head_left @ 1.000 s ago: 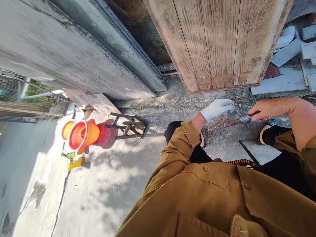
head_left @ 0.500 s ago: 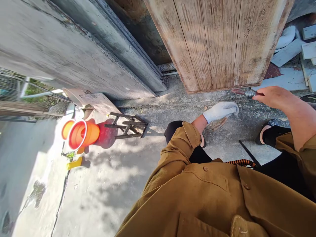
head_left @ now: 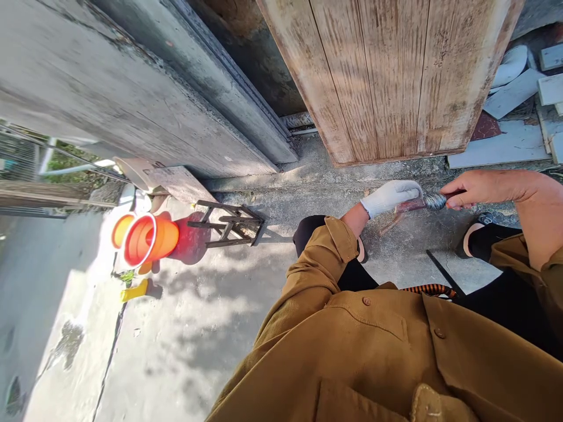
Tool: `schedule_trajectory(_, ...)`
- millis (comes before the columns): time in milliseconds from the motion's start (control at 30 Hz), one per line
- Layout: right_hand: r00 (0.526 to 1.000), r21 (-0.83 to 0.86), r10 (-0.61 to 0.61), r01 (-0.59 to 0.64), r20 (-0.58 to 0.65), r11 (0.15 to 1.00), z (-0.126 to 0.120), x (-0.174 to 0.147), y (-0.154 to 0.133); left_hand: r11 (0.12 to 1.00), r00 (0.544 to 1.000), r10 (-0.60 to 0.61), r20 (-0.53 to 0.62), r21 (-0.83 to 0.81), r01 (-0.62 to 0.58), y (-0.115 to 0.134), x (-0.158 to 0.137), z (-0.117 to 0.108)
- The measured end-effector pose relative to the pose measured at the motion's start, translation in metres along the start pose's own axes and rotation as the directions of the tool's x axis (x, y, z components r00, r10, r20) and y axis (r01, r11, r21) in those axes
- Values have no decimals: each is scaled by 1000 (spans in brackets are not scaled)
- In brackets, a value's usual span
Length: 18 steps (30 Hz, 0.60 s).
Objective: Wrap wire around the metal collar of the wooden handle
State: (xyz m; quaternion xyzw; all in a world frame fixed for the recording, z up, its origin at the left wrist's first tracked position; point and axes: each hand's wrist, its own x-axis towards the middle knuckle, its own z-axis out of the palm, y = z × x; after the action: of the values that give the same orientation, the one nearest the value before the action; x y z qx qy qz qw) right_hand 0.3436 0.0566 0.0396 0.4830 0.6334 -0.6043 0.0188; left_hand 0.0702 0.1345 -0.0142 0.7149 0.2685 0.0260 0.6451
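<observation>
1. Right hand (head_left: 472,189), bare, grips the wire-wound stick (head_left: 409,206); it has dropped back from farther ahead.
2. Left hand (head_left: 389,197), gloved, is curled; its hold is hidden.
3. The wire coil (head_left: 434,201) now sits between them, so both seem engaged with it.
4. Ahead: plank panel (head_left: 378,88).

Wears brown button-front cloth shirt (head_left: 378,357), matching round buttons (head_left: 366,301), folded cuffs (head_left: 342,237); black trousers (head_left: 355,275); white knit glove (head_left: 380,200) on left hand (head_left: 393,196), right hand (head_left: 477,189) bare.

The coiled wire (head_left: 434,201) looks metallic, the ground (head_left: 197,340) rough, matt concrete.
</observation>
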Motion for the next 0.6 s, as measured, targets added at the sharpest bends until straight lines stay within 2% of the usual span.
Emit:
schedule_trajectory(100, 969, 147, -100, 135, -227, 980, -5, -6, 0, 997, 999, 16, 41, -75, -13, 0, -2, 5)
schedule_trajectory(167, 896, 255, -94, 222, -434, 941, -6, -6, -2, 993, 996, 38, 81, -110, -29, 2, -2, 8)
schedule_trajectory(233, 807, 316, 3, 228, -590, 921, -5, -3, -2, 989, 994, 57, 96, -144, -43, 6, -3, 9)
schedule_trajectory(300, 742, 291, 144, 72, -655, 954, -4, 4, -1, 990, 993, 50, 103, -139, -35, 10, -4, 9)
schedule_trajectory(367, 697, 124, 259, -238, -669, 963, -4, 11, 0, 996, 992, 29, 124, -87, -19, 13, -5, 9)
schedule_trajectory(400, 686, 5, 293, -389, -666, 921, -3, 15, 1, 998, 991, 24, 133, -53, -18, 13, -5, 9)
schedule_trajectory(433, 693, -115, 312, -495, -651, 861, -3, 18, 1, 1000, 990, 23, 141, -17, -21, 14, -5, 9)
schedule_trajectory(500, 749, -297, 333, -569, -574, 767, -1, 22, 3, 998, 990, 23, 139, 55, -31, 13, -5, 11)
schedule_trajectory(533, 790, -352, 340, -553, -511, 755, 0, 23, 5, 996, 991, 18, 132, 89, -30, 12, -4, 11)
schedule_trajectory(600, 876, -409, 346, -467, -337, 784, 4, 23, 9, 989, 993, -1, 121, 145, -16, 10, -3, 12)
